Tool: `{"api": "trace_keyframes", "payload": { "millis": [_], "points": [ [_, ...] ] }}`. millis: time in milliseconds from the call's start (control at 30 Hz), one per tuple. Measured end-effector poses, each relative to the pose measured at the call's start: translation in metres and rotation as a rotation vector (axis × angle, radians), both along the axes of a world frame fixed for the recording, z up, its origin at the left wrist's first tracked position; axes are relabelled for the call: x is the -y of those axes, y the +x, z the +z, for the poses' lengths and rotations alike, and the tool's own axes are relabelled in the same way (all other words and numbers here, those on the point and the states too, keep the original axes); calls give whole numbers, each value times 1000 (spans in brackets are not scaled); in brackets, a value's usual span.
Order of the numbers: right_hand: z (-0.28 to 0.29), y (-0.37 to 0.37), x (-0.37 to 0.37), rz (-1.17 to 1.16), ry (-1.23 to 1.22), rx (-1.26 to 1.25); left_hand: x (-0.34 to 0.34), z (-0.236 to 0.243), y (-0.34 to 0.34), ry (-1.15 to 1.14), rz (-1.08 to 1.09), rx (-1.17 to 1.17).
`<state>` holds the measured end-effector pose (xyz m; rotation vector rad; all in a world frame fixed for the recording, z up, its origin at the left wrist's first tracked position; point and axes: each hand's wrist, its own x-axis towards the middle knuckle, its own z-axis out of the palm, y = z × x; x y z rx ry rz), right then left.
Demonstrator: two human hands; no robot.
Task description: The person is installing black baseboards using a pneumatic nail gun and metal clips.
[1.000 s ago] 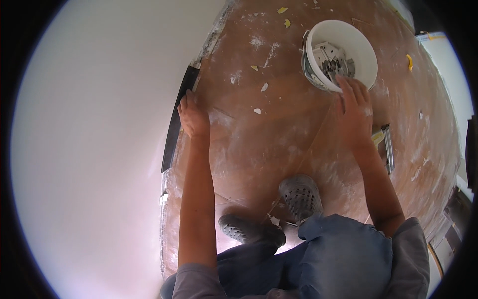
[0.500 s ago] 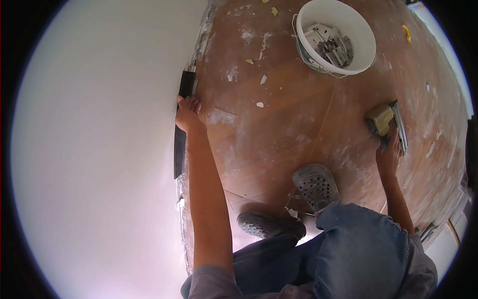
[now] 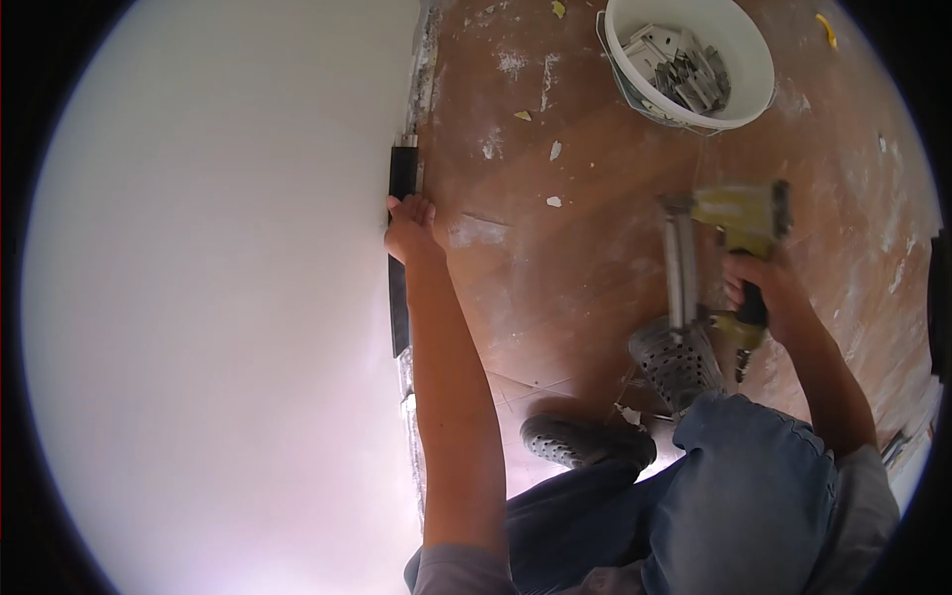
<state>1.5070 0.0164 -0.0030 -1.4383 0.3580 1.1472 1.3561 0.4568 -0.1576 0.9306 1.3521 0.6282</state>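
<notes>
At the foot of the white wall, my left hand point(image 3: 412, 226) is closed over a short black skirting strip point(image 3: 400, 297), pressing it against the wall. The strip stands along the seam between wall and floor, its middle partly covered by my fingers. In my right hand point(image 3: 769, 288) is a yellow-green nail gun point(image 3: 739, 213), gripped by its black handle and held above the floor. Its long silver magazine point(image 3: 680, 268) faces toward the wall side, somewhat blurred by motion.
A white bucket point(image 3: 749, 69) with many grey and white offcuts stands far right of the strip. The brown floor point(image 3: 595, 278) is dusty, with chips such as a white flake point(image 3: 554, 201). A yellow object point(image 3: 826, 30) lies far right. My grey clog point(image 3: 684, 367) is below the nail gun.
My right hand has lifted the nail gun off the floor and brought it left, turning it. My left hand stays on the black strip. The whole view has shifted slightly.
</notes>
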Motion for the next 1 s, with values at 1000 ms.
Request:
{"api": "trace_keyframes", "payload": {
  "millis": [1000],
  "points": [
    [-147,-24,-282,-284,687,-563,0,52,10,-130,-396,-464]
  ]
}}
